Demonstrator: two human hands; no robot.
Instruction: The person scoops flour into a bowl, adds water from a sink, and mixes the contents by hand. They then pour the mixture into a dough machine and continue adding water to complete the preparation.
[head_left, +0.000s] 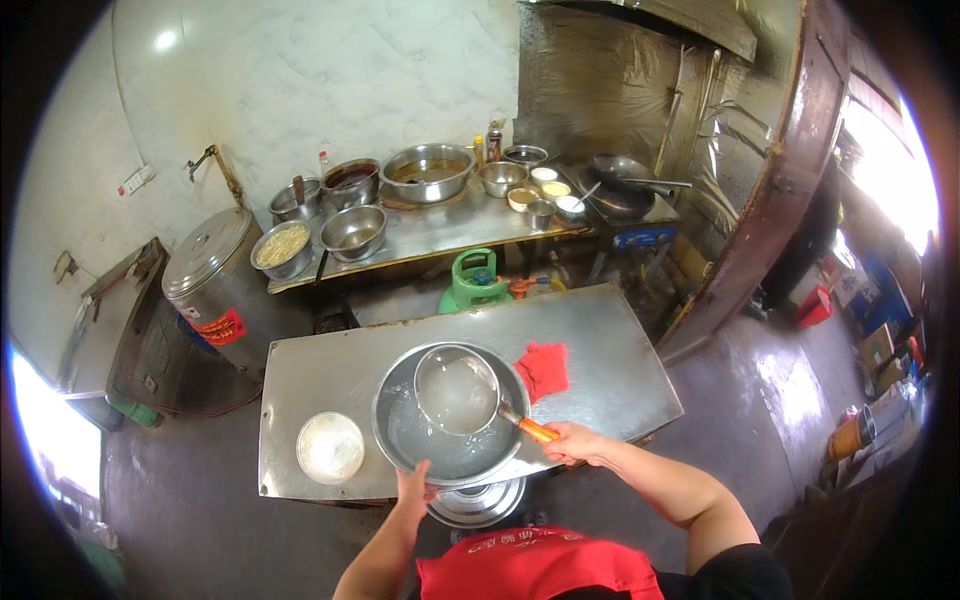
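A wide metal basin (390, 442) of clear, watery liquid stands on the stainless steel table (600, 352) before me. My right hand (571, 444) grips the orange handle of a large round metal ladle (457, 390). The ladle's bowl is over the basin and holds cloudy, translucent liquid. My left hand (415, 484) holds the basin's near rim, thumb on top and fingers lower on the outside. To the left sits a round container of white powdery stuff (330, 448). A red cloth (546, 370) lies against the basin's right side.
A green gas cylinder (476, 281) stands behind the table. Along the wall, a counter (435, 225) carries several metal bowls and a wok (619, 191). A tall lidded metal drum (225, 285) is at left. Below the near table edge is a round metal lid (480, 506).
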